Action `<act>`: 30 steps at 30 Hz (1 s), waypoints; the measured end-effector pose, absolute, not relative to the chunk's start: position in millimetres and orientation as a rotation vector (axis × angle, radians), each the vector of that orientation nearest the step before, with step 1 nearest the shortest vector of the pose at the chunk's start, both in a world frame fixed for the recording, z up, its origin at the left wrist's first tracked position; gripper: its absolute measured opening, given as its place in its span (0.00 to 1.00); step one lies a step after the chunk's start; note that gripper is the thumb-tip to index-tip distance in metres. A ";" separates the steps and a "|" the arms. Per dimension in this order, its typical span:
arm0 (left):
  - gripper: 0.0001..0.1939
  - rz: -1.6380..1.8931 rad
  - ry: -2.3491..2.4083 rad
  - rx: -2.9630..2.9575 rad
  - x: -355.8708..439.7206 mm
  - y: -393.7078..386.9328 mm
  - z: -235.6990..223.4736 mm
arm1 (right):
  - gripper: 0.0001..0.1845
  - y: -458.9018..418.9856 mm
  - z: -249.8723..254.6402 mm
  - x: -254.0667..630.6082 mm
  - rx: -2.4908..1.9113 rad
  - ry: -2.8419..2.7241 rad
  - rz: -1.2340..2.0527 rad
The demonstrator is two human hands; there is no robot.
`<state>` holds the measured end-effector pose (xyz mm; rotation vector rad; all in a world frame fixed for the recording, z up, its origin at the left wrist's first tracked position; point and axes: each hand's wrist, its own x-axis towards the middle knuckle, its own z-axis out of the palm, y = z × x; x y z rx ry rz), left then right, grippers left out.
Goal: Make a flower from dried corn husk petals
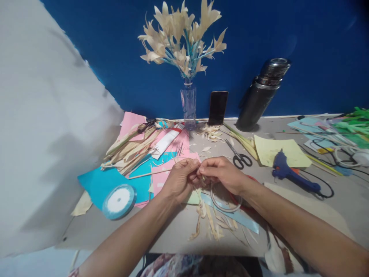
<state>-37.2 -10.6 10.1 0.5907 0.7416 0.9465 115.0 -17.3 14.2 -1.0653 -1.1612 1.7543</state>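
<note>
A small pale piece [203,178], mostly hidden by the fingers, is held above the middle of the desk [170,240], near its front edge. The person's left hand [182,179] and right hand [222,174] meet at it, thumbs and fingertips pinched together and nearly touching. Both forearms reach in from the bottom corners and converge, the wrists slightly bent and the backs of the hands partly turned up.

Under and just in front of the hands lie loose husk strips [211,223], a light blue strip [245,220] and a pale loop [227,210]. To the left, a ribbon spool [119,201] lies partly on a bright blue sheet [93,184], with a bundle of long dried husks [135,150] beyond it.

Behind the hands, a clear bottle [189,104] stands upright and holds a spread of cream husk flowers [180,30] on blue stems. Beside it a dark phone [218,107] leans against the blue wall [100,46]; farther right is a dark flask [258,98] with its lid on, its contents hidden. Black-handled scissors [241,159] lie nearer, and a blue glue gun [294,175] lies partly on a yellow sheet [266,146].
</note>
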 end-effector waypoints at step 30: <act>0.09 1.157 0.959 1.200 -52.2 -6.2 23.0 | 0.08 -7.1 28.1 138.7 -1.258 -1.509 1.537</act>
